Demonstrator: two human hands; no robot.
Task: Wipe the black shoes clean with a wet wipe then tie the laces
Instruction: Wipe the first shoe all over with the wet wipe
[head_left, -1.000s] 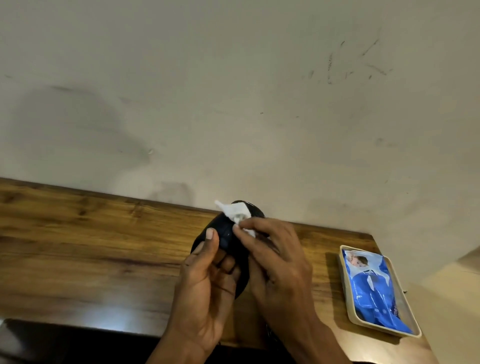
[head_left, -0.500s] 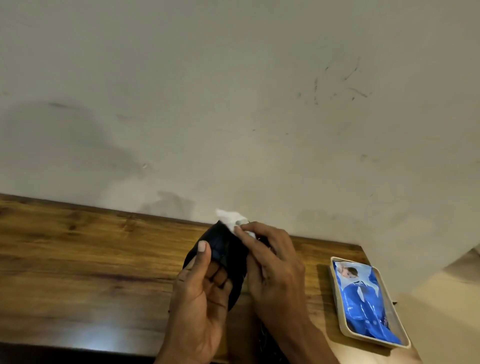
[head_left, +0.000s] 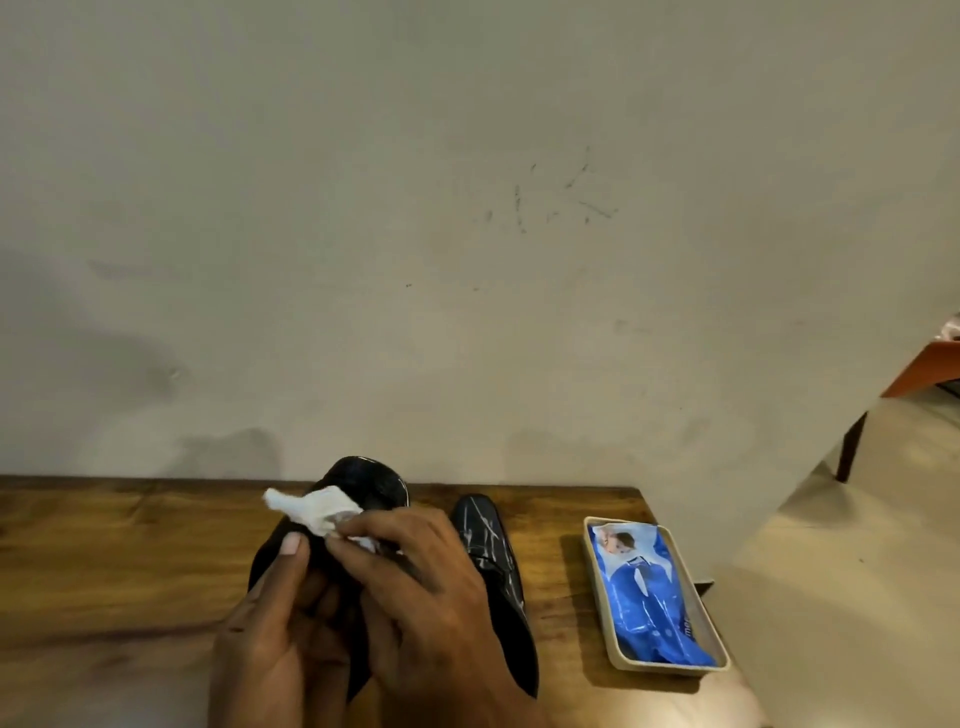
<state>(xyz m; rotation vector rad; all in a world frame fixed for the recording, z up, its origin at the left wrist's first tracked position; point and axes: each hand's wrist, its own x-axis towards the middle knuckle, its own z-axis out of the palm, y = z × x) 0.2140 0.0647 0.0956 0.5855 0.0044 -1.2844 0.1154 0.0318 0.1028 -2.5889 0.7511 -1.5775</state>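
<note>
My left hand (head_left: 275, 629) grips a black shoe (head_left: 369, 483) from its left side, thumb up on the upper, with the toe pointing away toward the wall. My right hand (head_left: 421, 587) pinches a crumpled white wet wipe (head_left: 311, 506) and presses it on the top of that shoe. A second black shoe (head_left: 491, 551) with pale streaks lies on the wooden table (head_left: 114, 561) just right of my right hand, its heel end hidden behind my wrist. No laces are visible.
A beige tray (head_left: 595, 587) holding a blue wet-wipe pack (head_left: 644, 597) sits near the table's right edge. A plain wall stands right behind the table. An orange-brown piece of furniture (head_left: 919, 369) shows at the far right.
The view has tilted down, so the second shoe now shows. The wipe has slid a little toward the left of the held shoe's top. Both hands keep their hold.
</note>
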